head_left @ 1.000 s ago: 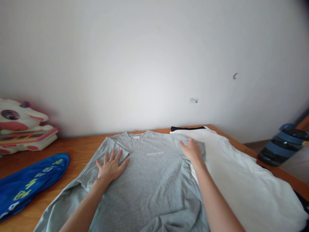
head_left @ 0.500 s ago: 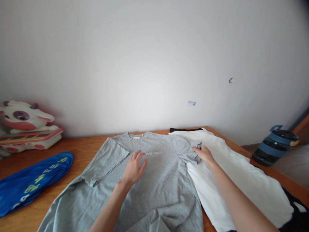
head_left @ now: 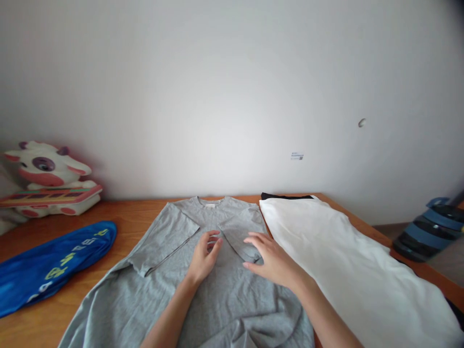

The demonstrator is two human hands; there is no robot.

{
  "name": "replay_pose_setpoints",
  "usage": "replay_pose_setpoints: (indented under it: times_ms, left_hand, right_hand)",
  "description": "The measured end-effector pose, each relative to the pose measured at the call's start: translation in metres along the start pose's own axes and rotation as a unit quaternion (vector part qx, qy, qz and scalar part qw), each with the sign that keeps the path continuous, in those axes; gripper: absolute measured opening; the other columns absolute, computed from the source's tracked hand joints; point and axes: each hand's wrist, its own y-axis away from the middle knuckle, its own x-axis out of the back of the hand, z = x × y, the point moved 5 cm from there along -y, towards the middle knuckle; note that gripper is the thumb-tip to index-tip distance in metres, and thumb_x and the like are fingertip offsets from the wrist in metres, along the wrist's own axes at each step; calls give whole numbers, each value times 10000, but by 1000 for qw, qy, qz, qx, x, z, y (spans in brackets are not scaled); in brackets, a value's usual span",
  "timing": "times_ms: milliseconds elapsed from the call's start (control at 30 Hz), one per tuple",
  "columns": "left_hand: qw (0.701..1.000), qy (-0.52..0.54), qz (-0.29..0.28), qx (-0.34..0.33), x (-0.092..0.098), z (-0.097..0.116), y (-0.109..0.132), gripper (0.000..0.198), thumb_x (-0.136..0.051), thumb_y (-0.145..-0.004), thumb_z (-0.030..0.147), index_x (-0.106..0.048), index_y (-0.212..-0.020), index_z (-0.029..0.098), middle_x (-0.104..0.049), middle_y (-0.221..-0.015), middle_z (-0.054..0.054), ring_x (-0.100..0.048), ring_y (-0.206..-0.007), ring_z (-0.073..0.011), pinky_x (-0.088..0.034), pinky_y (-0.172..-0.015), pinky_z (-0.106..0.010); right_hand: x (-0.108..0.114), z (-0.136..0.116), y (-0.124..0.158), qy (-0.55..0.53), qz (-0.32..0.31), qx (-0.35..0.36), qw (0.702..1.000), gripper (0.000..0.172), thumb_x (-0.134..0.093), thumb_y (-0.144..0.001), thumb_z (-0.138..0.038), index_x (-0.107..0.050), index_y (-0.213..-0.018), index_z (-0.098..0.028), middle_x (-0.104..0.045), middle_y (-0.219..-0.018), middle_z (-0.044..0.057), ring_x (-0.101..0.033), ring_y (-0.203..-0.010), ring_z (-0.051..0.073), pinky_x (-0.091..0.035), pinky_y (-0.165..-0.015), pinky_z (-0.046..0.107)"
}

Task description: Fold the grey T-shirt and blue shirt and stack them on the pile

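Note:
A grey T-shirt (head_left: 221, 299) lies spread on the wooden table, its collar toward the wall. Both sleeves are turned inward over the chest: the left sleeve (head_left: 168, 237) and the right sleeve (head_left: 241, 232). Over the middle of the shirt is my left hand (head_left: 205, 253), fingers curved and apart, holding nothing. My right hand (head_left: 271, 258) is beside the right sleeve's hem with thumb and fingers spread; whether it touches the cloth I cannot tell. The chest lettering is hidden.
White cloth (head_left: 337, 261) with black cloth under it lies along the right side of the table. A blue folded cloth (head_left: 61, 263) and a cow-shaped toy keyboard (head_left: 54, 181) are at left. A dark bottle (head_left: 427, 229) stands at the right edge, near the wall.
My right hand has brought the right sleeve inward over the chest and let go of it. My left hand stays over the shirt's middle. The view has shifted slightly.

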Motion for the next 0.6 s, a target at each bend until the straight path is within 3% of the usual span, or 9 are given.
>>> replay_pose_setpoints:
  times_ms: [200,267,400,500,600]
  left_hand:
    - [998,-61,-22,-6,-6,3,3,384,-527,-934,453,-606,-1214,203,-735,-1129,-115,-721,-1022,-228,-582,-875,-347]
    - [991,-126,-25,29,-10,4,-6,348,-526,-943,383,-589,-1224,187,-729,-1177,-121,-723,-1020,-210,-567,-896,-326]
    - [956,-262,-36,127,-24,5,-40,435,-544,-954,403,-532,-1303,144,-762,-1079,-122,-745,-965,-228,-559,-838,-320]
    - [939,-310,-49,138,-35,8,-68,516,-591,-926,424,-521,-1338,122,-770,-1023,-141,-738,-1009,-274,-547,-853,-349]
    - [921,-362,-71,127,-39,13,-86,441,-643,-854,282,-586,-1270,146,-762,-1062,-153,-718,-1052,-313,-534,-889,-391]
  right_hand:
    - [-13,38,21,74,58,-20,995,618,-591,-742,-97,-575,-1345,-232,-609,-1360,113,-558,-1287,281,-465,-1076,460]
    - [-13,48,21,77,83,-31,993,642,-546,-731,-58,-550,-1355,-209,-618,-1308,117,-576,-1237,270,-487,-1038,434]
    - [-7,63,24,91,103,-69,988,420,-569,-794,-112,-610,-1202,-202,-663,-1088,100,-628,-1054,285,-514,-929,431]
    - [-2,68,27,73,86,-70,991,295,-533,-819,-100,-626,-1065,-234,-669,-981,55,-650,-933,241,-505,-848,366]
    - [5,67,30,84,102,-69,989,212,-515,-817,-91,-621,-914,-248,-650,-941,37,-632,-897,219,-472,-801,332]
